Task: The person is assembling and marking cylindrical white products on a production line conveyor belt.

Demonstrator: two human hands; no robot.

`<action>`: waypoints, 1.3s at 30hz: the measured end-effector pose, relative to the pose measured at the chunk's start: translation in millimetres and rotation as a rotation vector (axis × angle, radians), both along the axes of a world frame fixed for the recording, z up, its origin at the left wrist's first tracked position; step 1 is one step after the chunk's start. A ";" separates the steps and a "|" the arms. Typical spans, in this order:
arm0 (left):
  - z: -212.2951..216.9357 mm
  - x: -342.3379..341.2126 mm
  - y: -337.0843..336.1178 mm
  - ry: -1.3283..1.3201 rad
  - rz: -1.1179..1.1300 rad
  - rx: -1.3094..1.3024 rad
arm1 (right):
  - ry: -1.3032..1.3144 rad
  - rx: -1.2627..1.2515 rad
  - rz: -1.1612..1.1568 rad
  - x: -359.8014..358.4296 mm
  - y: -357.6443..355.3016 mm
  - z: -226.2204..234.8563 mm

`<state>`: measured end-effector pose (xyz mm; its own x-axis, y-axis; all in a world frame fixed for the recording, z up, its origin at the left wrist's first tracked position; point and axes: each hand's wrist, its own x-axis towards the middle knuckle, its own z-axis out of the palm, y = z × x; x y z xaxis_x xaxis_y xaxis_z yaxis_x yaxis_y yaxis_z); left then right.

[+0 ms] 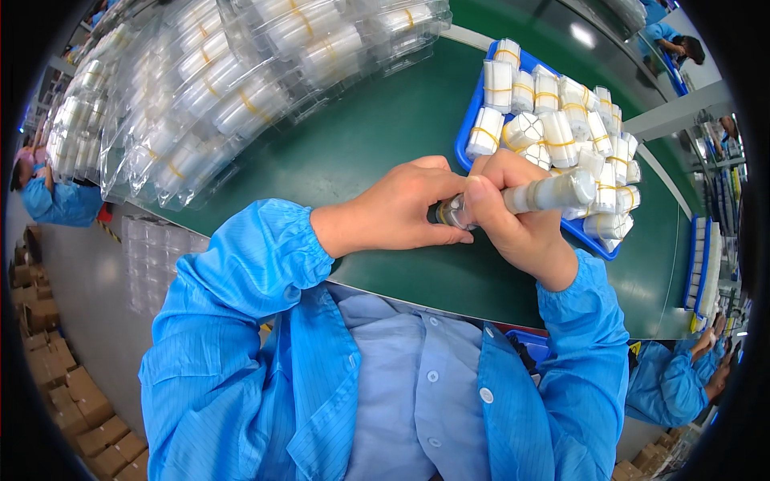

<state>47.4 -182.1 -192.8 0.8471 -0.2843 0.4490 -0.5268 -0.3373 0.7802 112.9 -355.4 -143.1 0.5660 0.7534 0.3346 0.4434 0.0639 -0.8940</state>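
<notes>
A translucent, whitish cylindrical roll [553,191] lies slantwise in front of my body, above the green table [377,276]. My right hand [525,236] is closed round its middle, with the thumb on top. My left hand [385,210] pinches the narrower left end between thumb and fingers, where a glint of clear material and a thin yellowish line show. The fingers hide much of that end. Just beyond my right hand stands a blue tray [470,132] heaped with white bundles [559,132], each bound with a yellow rubber band.
Clear plastic trays [241,104] filled with banded white bundles are stacked at the far left of the table. A grey metal bar [674,112] crosses at the right. Cardboard boxes [88,401] stand on the floor at left. Co-workers in blue sit at left [60,200] and right [666,385].
</notes>
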 end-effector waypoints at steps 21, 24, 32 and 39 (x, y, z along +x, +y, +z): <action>-5.9 0.9 0.3 -0.008 0.004 0.014 | -0.069 0.049 0.030 -0.3 5.7 -0.5; -4.5 -1.2 1.3 0.011 0.018 0.031 | -0.057 0.047 0.035 2.1 6.8 -3.5; -6.9 -3.9 -2.4 -0.100 0.079 0.076 | -0.046 0.048 0.040 0.8 4.8 -5.1; 0.0 -3.9 -4.0 0.055 0.110 -0.003 | 0.178 0.289 -0.006 13.3 -9.4 7.8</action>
